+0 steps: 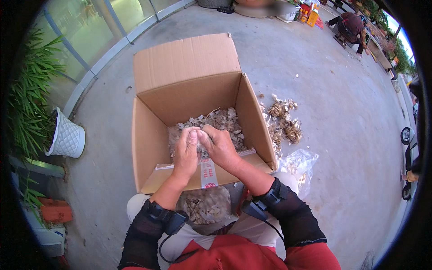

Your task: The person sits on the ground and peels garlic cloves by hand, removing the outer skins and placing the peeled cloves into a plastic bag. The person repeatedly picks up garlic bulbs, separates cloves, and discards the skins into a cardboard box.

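Note:
My left hand [187,148] and my right hand [219,143] meet at their fingertips above an open cardboard box [185,55]. Thumbs and fingers are pinched together; whatever may be between them is hidden. Grey-white papery peelings [231,121], apparently garlic skins, cover the bottom of the box. Printed tape [209,173] runs down its near side. Between my legs lies a clear plastic bag [207,206] containing pale pieces that look like cloves. Another clear bag [298,167] with pale pieces rests to the right of the box.
Dry garlic root ends and stalks [285,118] lie on the concrete floor right of the box. A white planter [67,135] with a leafy plant stands at left. Bottles and packages [307,15] sit at the back. Far right, a person [352,28] sits low.

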`<state>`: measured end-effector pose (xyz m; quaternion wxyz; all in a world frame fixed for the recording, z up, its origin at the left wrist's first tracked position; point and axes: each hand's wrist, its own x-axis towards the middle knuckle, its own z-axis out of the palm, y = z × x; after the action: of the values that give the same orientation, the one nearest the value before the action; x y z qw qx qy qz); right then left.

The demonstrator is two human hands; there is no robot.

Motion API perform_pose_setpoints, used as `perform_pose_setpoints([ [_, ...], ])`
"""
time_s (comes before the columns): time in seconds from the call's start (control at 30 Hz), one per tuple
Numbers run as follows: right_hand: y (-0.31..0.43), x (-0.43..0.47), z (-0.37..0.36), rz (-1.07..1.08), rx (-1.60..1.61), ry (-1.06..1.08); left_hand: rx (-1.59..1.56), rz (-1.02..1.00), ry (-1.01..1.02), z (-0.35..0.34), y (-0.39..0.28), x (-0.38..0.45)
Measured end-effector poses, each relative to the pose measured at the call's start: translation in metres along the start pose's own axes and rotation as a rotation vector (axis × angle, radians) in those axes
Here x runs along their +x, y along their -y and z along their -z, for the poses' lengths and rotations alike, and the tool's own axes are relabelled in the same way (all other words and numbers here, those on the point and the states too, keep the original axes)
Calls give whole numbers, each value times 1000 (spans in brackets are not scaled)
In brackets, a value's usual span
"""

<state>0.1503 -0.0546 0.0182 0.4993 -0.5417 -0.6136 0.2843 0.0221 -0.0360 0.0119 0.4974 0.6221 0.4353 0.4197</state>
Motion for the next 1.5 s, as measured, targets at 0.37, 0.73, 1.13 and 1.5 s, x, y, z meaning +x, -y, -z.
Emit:
perform_pose_setpoints([
  [0.37,-5,8,12,-494,1048,80,-803,349,127,12,-3,8],
  [0.73,-12,10,49,-168,-92,-99,-899,272,227,16,-11,12],
  [1.13,-24,10,72,-55,-373,-269,-776,270,169,24,-3,15],
  [1.5,-37,-1,48,122,-496,52,-699,300,116,22,2,11],
])
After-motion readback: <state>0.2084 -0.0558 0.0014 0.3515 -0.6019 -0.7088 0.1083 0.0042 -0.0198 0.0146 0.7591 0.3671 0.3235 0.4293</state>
